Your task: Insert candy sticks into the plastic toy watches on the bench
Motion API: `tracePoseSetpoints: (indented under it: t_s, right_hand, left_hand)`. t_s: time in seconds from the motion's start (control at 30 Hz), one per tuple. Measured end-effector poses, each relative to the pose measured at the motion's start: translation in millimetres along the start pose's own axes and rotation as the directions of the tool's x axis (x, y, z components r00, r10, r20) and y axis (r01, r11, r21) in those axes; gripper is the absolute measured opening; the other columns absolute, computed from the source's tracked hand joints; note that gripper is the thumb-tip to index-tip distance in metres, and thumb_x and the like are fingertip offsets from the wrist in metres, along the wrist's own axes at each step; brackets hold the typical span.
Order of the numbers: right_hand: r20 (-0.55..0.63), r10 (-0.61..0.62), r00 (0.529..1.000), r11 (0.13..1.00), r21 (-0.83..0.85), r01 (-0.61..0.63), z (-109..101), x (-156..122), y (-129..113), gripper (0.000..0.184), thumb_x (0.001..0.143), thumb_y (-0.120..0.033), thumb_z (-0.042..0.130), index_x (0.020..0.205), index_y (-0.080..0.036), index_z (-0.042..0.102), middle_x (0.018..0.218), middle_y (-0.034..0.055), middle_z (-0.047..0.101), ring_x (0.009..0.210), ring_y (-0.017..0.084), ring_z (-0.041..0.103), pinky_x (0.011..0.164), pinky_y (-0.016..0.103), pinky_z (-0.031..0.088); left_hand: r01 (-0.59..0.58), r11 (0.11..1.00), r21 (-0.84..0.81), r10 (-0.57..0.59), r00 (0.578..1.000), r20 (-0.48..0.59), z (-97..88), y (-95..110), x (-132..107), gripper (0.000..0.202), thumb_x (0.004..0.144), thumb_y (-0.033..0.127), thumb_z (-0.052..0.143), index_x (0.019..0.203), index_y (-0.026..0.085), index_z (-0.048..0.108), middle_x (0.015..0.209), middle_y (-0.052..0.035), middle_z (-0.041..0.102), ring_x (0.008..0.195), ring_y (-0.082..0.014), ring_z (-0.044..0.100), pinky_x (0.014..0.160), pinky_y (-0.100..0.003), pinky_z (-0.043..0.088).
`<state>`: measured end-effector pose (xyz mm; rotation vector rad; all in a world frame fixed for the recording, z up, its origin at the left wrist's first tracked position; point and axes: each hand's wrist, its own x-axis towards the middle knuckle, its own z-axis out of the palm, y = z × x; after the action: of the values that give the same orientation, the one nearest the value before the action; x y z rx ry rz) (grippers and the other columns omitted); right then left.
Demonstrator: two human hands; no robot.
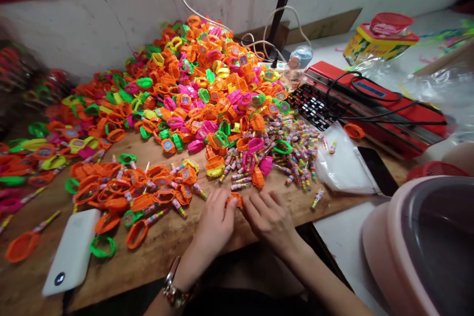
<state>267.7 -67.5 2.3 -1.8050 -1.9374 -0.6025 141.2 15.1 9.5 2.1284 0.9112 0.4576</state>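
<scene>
Near the table's front edge, my left hand [217, 217] pinches an orange plastic toy watch [235, 200] between thumb and fingers. From the other side, my right hand [269, 218] curls its fingers onto the same watch, which the hands partly cover. Just beyond my fingertips lie small striped wrapped tubes [240, 185] and a loose orange watch [258, 177]. A big heap of orange, pink, green and yellow toy watches [207, 94] rises behind. To the left, a smaller group of watches [142, 190] lies with tubes among them, some attached to the straps.
A white power bank [72, 252] lies at the front left. On the right are clear plastic bags [342, 165], a dark phone [377, 172], a red sealing machine [377, 103] with black cables, and a pink basin [385, 247]. A yellow box [381, 42] stands at the back.
</scene>
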Motion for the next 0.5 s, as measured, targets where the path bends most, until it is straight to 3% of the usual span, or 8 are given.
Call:
tracePoseSetpoints:
  t_s: [0.1,0.2,0.27,0.37,0.5]
  right_hand:
    - [0.038,0.119,0.992,0.987,0.102,-0.122,11.3,-2.9,-13.3,0.012,0.092,-0.021,0.053,0.090,-0.016,0.064,0.069,0.0015,0.058,0.069,0.018,0.047,0.071,0.033,0.031]
    - [0.166,0.219,0.962,0.960,0.140,-0.242,17.3,-4.7,-5.6,0.041,0.090,-0.036,0.056,0.124,-0.013,0.055,0.097,0.0088,0.064,0.091,0.024,0.051,0.084,0.037,0.034]
    - [0.192,0.318,0.929,0.940,0.062,-0.335,20.9,-9.3,15.1,0.049,0.090,-0.033,0.054,0.133,-0.010,0.048,0.108,0.0134,0.062,0.100,0.027,0.050,0.089,0.040,0.034]
    - [0.174,0.480,0.860,0.876,-0.146,-0.459,30.7,-20.7,54.9,0.037,0.090,-0.016,0.046,0.125,-0.008,0.055,0.108,0.0160,0.061,0.098,0.027,0.049,0.085,0.039,0.035]
    - [0.254,0.460,0.851,0.882,-0.241,-0.405,46.7,-29.4,86.2,0.029,0.090,-0.010,0.043,0.113,-0.007,0.062,0.098,0.0150,0.062,0.092,0.027,0.049,0.079,0.036,0.037]
  left_hand:
    - [-0.004,0.982,0.188,0.006,1.000,-0.010,-13.1,-10.6,-5.9,0.015,0.090,0.027,0.043,0.080,0.020,0.052,0.081,-0.0056,0.061,0.080,-0.0236,0.057,0.075,-0.038,0.047]
    - [0.047,0.875,0.482,0.031,0.988,-0.153,-33.5,-17.4,-4.3,0.013,0.085,0.027,0.050,0.091,0.018,0.057,0.085,-0.0094,0.062,0.082,-0.0279,0.055,0.074,-0.042,0.046]
    - [0.115,0.783,0.612,0.068,0.961,-0.267,-43.2,-19.0,4.4,0.021,0.083,0.027,0.054,0.100,0.016,0.059,0.095,-0.0141,0.062,0.090,-0.0328,0.053,0.079,-0.047,0.044]
    - [0.149,0.756,0.638,0.082,0.945,-0.318,-42.3,-19.1,27.9,0.028,0.082,0.027,0.060,0.108,0.015,0.061,0.114,-0.0187,0.060,0.104,-0.0387,0.049,0.086,-0.055,0.040]
    - [0.084,0.788,0.609,0.053,0.978,-0.203,-22.5,-24.9,59.2,0.020,0.082,0.024,0.063,0.099,0.014,0.065,0.117,-0.0196,0.060,0.108,-0.0399,0.050,0.087,-0.056,0.041]
